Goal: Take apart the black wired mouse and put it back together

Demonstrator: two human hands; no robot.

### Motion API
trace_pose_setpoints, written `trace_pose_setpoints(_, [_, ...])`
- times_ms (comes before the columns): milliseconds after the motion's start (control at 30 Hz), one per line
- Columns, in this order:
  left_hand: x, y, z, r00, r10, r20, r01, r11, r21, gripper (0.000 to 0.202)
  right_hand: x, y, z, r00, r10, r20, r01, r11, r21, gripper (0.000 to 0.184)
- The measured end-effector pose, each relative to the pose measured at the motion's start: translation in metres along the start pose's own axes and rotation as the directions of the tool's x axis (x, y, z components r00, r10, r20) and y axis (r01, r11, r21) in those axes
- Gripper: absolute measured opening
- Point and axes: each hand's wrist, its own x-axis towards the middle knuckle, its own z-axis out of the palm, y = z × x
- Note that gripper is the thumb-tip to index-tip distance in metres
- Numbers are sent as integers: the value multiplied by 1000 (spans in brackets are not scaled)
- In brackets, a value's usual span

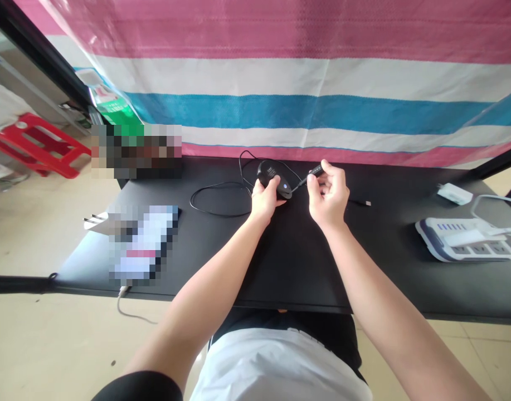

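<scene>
My left hand is closed on a black rounded device that looks like a computer mouse turned underside up, with small print and a bluish spot on it. Between the thumb and fingers of my right hand, a slim black stick-shaped piece with small dots points toward the device. A thin dark strip runs from this piece to the device's near end. Black cable loops over the table behind and left of my hands. Right of my right hand lies a USB plug. Both hands are raised over the black table.
On the left lie a phone, partly blurred out, with a cable, and a white plug adapter. A white power strip and a white charger are on the right. Behind hangs a striped sheet. A red stool stands beyond.
</scene>
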Motion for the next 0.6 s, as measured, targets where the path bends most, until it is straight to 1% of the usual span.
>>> trace_pose_setpoints(100, [0,0,0,1000,-4,-1,4,1000,0,27,-1,0,0,999,28,28,-29,999,42,34])
trace_pose_setpoints(200, [-1,1,0,1000,-8,-16,9,1000,15,27,-1,-2,0,999,27,43,-29,998,52,32])
trace_pose_setpoints(300, [-3,2,0,1000,-12,-15,12,1000,22,25,1,-5,0,1000,11,14,-11,1000,28,29])
trace_pose_setpoints(467, [-4,2,1,1000,5,-18,-4,1000,28,24,3,-6,0,997,-55,-45,53,997,-48,26])
trace_pose_setpoints(600, [-4,0,1,1000,18,-15,-18,999,34,25,2,-4,1,997,-59,-58,56,998,-38,26])
